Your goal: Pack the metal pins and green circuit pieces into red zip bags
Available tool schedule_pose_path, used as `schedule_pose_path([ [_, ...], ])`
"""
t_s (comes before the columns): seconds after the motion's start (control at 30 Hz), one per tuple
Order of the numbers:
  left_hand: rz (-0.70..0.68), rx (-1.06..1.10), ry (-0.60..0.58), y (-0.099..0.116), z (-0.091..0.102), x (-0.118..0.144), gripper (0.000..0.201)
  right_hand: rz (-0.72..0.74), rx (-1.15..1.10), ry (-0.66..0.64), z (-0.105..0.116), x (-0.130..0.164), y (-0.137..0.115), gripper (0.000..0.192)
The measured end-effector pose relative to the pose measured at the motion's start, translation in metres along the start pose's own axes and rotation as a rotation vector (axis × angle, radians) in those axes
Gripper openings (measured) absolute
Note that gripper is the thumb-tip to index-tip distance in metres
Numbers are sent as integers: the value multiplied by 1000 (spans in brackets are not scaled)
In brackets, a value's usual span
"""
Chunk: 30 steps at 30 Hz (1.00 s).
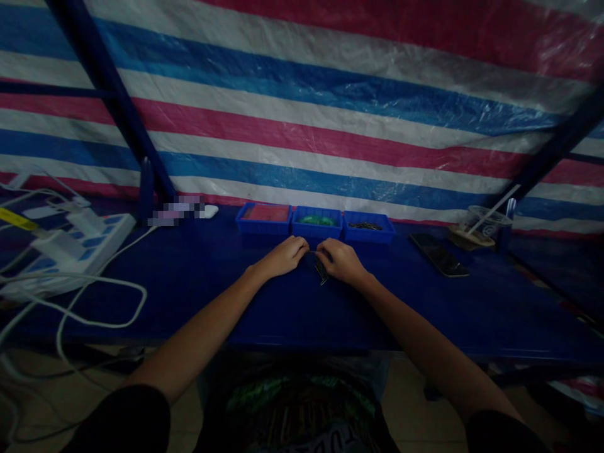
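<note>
Nearest: the bare blue table [292,314], on the nr side of the mid bin [317,231], w/ both forearms [212,321] coming in over it. Then a dark bundle [321,269], also nr side of mid bin & approx. in line w/ its centre; looks like several thin pcs, tho too dim to be sure. Long axis runs nr–far, a bit skewed: pale tip points away from mid bin & slightly R, other end up by the R fingers. R hand [342,259] is the closer one, bundle just on its L side; can't tell if gripped or lying on the table.

L hand [287,255] sits nr side of mid bin, twd its L edge; R hand likewise, twd its R edge. Btwn them a thin piece [312,251], straight out from mid bin's front, long axis L–R, approx. parallel to that front wall. An end meets each set of fingertips, so neither hand clearly nearer. Fingers narrow both sides, apparently pinching it; exact contact pts too small to see.

Power strip [119,231] well L of mid bin, phone [438,255] well R. L bin [262,228], red contents, & R bin [369,236], dark thin pcs, flank mid bin, which has green stuff. Striped sheet [330,138] behind.
</note>
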<state>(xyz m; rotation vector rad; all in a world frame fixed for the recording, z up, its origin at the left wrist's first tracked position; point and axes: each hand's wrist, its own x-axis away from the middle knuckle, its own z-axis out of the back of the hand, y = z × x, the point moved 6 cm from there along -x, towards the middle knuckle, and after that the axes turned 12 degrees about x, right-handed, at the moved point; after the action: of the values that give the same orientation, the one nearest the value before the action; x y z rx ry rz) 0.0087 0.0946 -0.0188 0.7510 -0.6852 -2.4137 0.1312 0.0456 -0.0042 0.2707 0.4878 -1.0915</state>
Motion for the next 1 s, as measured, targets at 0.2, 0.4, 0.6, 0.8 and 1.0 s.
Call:
schedule_pose_path([
  [0.2,-41,46,92,14,6,0,14,-54,-5,63,3,-1,6,20],
  [0.4,-27,38,103,19,10,-1,24,-53,-95,114,7,0,6,14],
  [0.6,-32,-1,21,15,1,-1,20,-132,3,251,30,-4,26,21],
  [0.8,-33,-162,-118,11,-8,3,14,-594,209,304,39,9,96,30],
  [1.0,-22,-183,-91,8,-5,1,12,-347,28,110,17,5,57,23],
])
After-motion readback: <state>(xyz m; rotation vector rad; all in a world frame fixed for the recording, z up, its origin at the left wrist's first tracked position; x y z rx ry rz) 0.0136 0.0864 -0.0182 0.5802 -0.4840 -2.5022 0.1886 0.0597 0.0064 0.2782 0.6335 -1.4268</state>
